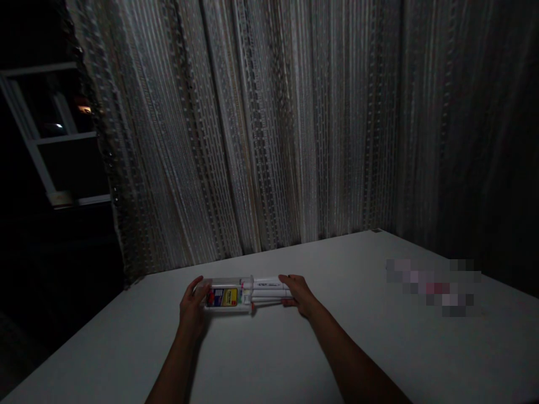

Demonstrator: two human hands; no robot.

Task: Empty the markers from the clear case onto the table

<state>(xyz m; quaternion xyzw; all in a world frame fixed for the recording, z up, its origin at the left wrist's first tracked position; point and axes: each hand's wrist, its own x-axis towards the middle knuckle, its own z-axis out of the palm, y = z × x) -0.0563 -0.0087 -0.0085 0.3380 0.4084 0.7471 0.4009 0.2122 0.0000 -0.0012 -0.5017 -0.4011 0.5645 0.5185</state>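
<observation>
My left hand point(194, 306) is closed round the left end of a clear plastic case point(223, 281) with a yellow and dark label. Several white markers point(272, 285) stick out of the case's right end, their coloured tips still inside it. The fingers of my right hand point(298, 293) grip the outer ends of these markers. Case and markers lie in one line, level, just above or on the white table; which of the two I cannot tell. The fingers partly cover the left end of the case and the right ends of the markers.
The white table point(269, 359) spreads beneath both hands. At its right side lies something blurred into pixels point(433, 286). A striped curtain point(261, 123) hangs along the far edge, and a window point(63, 134) is at the left. The room is dim.
</observation>
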